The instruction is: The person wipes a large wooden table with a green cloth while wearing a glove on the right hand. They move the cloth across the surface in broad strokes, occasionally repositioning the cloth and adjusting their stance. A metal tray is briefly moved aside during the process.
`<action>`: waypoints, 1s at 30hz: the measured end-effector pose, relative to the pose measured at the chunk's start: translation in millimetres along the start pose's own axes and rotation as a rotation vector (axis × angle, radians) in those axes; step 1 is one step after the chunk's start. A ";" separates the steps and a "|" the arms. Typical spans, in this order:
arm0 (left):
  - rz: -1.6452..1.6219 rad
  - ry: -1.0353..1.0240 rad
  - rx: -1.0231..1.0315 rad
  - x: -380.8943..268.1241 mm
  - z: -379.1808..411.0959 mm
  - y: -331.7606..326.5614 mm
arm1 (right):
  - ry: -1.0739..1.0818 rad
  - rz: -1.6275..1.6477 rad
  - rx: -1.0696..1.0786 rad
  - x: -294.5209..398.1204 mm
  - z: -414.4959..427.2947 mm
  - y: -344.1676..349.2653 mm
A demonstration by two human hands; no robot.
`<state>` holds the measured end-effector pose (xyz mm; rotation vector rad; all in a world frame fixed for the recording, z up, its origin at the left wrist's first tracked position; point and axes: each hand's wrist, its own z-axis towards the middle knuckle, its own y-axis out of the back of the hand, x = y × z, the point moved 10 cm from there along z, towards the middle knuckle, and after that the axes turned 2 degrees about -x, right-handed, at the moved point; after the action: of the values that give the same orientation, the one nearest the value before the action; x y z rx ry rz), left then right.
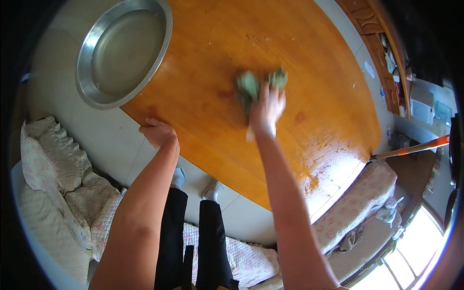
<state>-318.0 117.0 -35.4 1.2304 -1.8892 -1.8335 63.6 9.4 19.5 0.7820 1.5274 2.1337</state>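
Note:
Blurred by motion, my right hand (pixel 267 108) presses a green cloth (pixel 248 85) onto the wooden tabletop (pixel 217 119). Part of the cloth bunches up past my fingertips. Small crumbs and darker wet patches mark the wood around it, and a wet sheen lies on the right end. My left hand (pixel 159 132) rests on the table's near edge, thumb and fingers around the rim. Beyond it, a round metal basin (pixel 165 47) holds cloudy water and juts out past the table's left edge.
Quilted covers drape a sofa (pixel 69 159) at the left and another seat (pixel 355 203) at the right. An orange-and-grey pole (pixel 409 148) leans by the table's right corner. A wooden cabinet (pixel 377 47) stands at the far right. Pale floor tiles (pixel 127 145) show below the table.

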 end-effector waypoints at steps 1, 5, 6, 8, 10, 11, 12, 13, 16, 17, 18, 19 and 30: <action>-0.013 -0.004 -0.002 -4.7 -4.4 -1.3 | -0.036 -0.090 0.010 -26.5 -62.6 8.7; -0.027 0.034 0.044 -8.8 -5.7 3.6 | -0.494 0.169 0.099 -137.9 -282.3 79.6; -0.037 0.034 0.043 -3.2 -0.4 5.4 | -0.479 0.013 0.049 -154.5 -312.3 100.1; -0.047 0.038 0.051 -1.5 5.5 0.0 | -0.564 -0.258 0.077 -194.1 -324.9 108.3; -0.039 0.054 0.112 -4.2 -20.6 -23.0 | -0.567 -0.522 0.111 -268.7 -315.7 105.6; 0.008 0.046 0.049 7.0 -1.9 -6.0 | -0.804 -0.305 0.178 -251.7 -285.2 74.0; 0.021 0.049 0.069 0.6 -14.3 -8.7 | -0.764 -0.240 0.055 -262.6 -242.6 69.3; 0.048 0.045 0.016 2.5 0.6 4.7 | -0.701 -0.127 0.060 -213.2 -183.7 46.3; 0.102 0.058 0.014 -3.4 -1.0 3.1 | -0.432 -0.118 -0.114 -129.4 -14.4 24.4; 0.070 0.060 0.025 -4.5 -6.4 -4.0 | -0.339 -0.151 -0.142 -115.2 27.6 12.8; 0.046 0.061 -0.015 4.4 10.7 0.5 | -0.403 0.088 0.090 -72.7 66.6 -13.7; 0.003 0.059 -0.001 11.7 11.5 -12.0 | -0.371 0.066 0.060 -43.0 99.3 -16.6; -0.083 -0.051 -0.066 10.3 10.2 -9.9 | -0.291 0.090 0.392 -73.2 -183.9 53.8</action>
<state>-327.4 118.5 -50.2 1.2694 -1.8130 -1.9707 0.7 -185.6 9.9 1.2524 1.7940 1.6993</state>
